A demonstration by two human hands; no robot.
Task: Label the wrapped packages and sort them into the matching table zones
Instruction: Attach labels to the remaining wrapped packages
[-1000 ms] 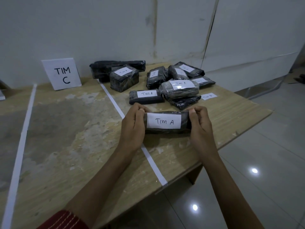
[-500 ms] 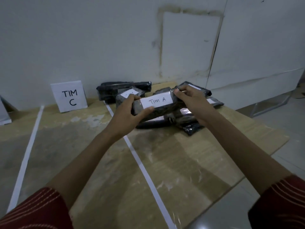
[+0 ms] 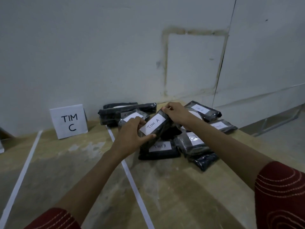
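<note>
I hold a black wrapped package (image 3: 154, 125) with a white "TIM A" label, tilted, over the pile of labelled black packages (image 3: 189, 142) at the back right of the table. My left hand (image 3: 132, 134) grips its near lower end. My right hand (image 3: 176, 112) grips its far upper end. Beneath it lies another package marked "TIM A" (image 3: 159, 150). A white card reading "TIM C" (image 3: 69, 121) stands against the wall to the left of the pile.
White tape lines (image 3: 130, 176) split the wooden table (image 3: 74, 171) into zones; another tape line (image 3: 21, 177) runs at the left. The pale wall rises just behind the pile. The table's right edge drops to a tiled floor (image 3: 280, 136).
Both hands have lifted the "TIM A" package from the table's front area and carried it back over the pile, tilting it. The camera has tipped upward.
</note>
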